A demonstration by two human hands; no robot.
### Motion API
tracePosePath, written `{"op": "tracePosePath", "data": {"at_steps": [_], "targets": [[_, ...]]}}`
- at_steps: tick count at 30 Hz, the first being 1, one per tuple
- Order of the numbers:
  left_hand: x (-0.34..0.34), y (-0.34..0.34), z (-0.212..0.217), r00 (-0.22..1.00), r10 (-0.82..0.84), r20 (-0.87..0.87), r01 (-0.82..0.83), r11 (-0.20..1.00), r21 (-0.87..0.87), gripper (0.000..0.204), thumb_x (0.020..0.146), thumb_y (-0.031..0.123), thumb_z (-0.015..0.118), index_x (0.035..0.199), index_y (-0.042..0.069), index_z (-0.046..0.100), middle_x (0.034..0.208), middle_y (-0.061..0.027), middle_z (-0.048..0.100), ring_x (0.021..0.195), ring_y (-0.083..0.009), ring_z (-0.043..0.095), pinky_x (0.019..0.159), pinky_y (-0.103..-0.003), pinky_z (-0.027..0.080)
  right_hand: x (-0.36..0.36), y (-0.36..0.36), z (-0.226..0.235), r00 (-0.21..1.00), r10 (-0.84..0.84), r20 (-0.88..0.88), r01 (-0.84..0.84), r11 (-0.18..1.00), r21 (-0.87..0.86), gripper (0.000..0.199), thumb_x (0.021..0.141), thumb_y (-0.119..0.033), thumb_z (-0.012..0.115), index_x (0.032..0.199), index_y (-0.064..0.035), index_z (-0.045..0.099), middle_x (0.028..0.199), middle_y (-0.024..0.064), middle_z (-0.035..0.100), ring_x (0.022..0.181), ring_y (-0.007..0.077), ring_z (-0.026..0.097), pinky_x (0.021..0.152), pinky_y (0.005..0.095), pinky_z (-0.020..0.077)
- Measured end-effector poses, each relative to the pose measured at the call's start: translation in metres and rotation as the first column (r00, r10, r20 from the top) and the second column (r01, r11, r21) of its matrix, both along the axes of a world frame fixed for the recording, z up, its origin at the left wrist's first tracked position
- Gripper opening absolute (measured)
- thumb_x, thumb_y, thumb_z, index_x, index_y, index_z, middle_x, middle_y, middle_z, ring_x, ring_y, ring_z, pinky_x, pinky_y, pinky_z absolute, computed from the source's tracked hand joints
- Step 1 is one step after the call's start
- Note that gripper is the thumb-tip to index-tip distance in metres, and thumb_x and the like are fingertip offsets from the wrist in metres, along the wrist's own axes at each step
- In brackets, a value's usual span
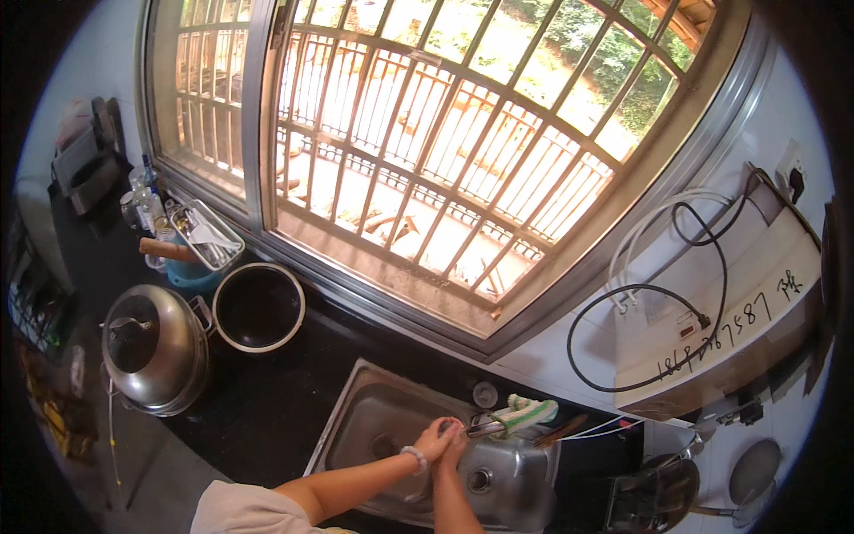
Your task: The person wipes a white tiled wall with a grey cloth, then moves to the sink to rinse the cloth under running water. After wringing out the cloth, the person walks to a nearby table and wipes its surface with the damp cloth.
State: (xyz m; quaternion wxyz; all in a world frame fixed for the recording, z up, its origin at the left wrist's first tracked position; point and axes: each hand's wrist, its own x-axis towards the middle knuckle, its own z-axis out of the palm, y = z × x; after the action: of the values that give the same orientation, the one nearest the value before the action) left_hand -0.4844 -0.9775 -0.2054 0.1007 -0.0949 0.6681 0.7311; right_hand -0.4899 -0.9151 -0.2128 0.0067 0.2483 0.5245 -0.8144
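Table [289,387]: black, running below a barred window [436,151] at twelve o'clock, counted from the hands.
Lidded pot [169,351]: silver, domed, between nine and ten o'clock.
Utensil tray [212,234]: pale-rimmed, filled, between ten and eleven o'clock.
Open pot [258,307]: dark inside, light rim, at ten o'clock, just beside the lidded pot.
Sink [391,409]: steel, two basins, directly beneath the hands.
Left hand [433,440]: fingers bent, against the right hand, pale bracelet [414,458] at the wrist.
Right hand [451,445]: partly closed; cannot tell whether anything sits between the palms.
Tap [485,429]: metal, near three o'clock, just beside the fingertips.
Cloth [525,414]: white and green, between two and three o'clock, by the tap.
Black cord [605,389]: looped, at two o'clock.
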Motion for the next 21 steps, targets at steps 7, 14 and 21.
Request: {"op": "tracePosePath", "data": {"at_steps": [7, 14, 21], "targets": [[-0.026, 0.010, -0.064, 0.982, -0.074, 0.171, 0.022, 0.957, 0.290, 0.038, 0.093, 0.034, 0.052, 0.111, 0.001, 0.055, 0.107, -0.0098, 0.061, 0.096, -0.0164, 0.056, 0.083, -0.030, 0.045, 0.019, -0.003, 0.001, 0.922, 0.215, -0.322, 0.107, 0.659, 0.745, 0.037, 0.091, -0.016, 0.041, 0.122, 0.0025, 0.048, 0.124, 0.0184, 0.051, 0.114, 0.0299, 0.049, 0.099, 0.0370, 0.0343], [-0.023, 0.015, -0.074, 0.984, -0.140, -0.109, 0.144, 0.989, 0.031, 0.049, 0.094, 0.042, 0.038, 0.100, 0.000, 0.062, 0.091, -0.0170, 0.065, 0.088, -0.0293, 0.062, 0.080, -0.036, 0.046, 0.028, 0.002, 0.007, 0.902, 0.281, -0.327, 0.152, 0.502, 0.851, 0.031, 0.094, -0.023, 0.042, 0.113, -0.0014, 0.055, 0.113, 0.0174, 0.058, 0.107, 0.0303, 0.054, 0.095, 0.0375, 0.0380], [-0.023, 0.003, -0.050, 0.915, -0.186, 0.359, -0.042, 0.840, 0.541, 0.072, 0.088, 0.064, 0.024, 0.111, 0.005, 0.059, 0.110, -0.0140, 0.059, 0.105, -0.0269, 0.056, 0.091, -0.038, 0.043, 0.024, -0.015, 0.035, 0.797, 0.438, -0.415, 0.216, 0.436, 0.874, 0.024, 0.087, -0.022, 0.057, 0.103, -0.0042, 0.057, 0.104, 0.0145, 0.061, 0.099, 0.0314, 0.057, 0.087, 0.0388, 0.0428]]}}
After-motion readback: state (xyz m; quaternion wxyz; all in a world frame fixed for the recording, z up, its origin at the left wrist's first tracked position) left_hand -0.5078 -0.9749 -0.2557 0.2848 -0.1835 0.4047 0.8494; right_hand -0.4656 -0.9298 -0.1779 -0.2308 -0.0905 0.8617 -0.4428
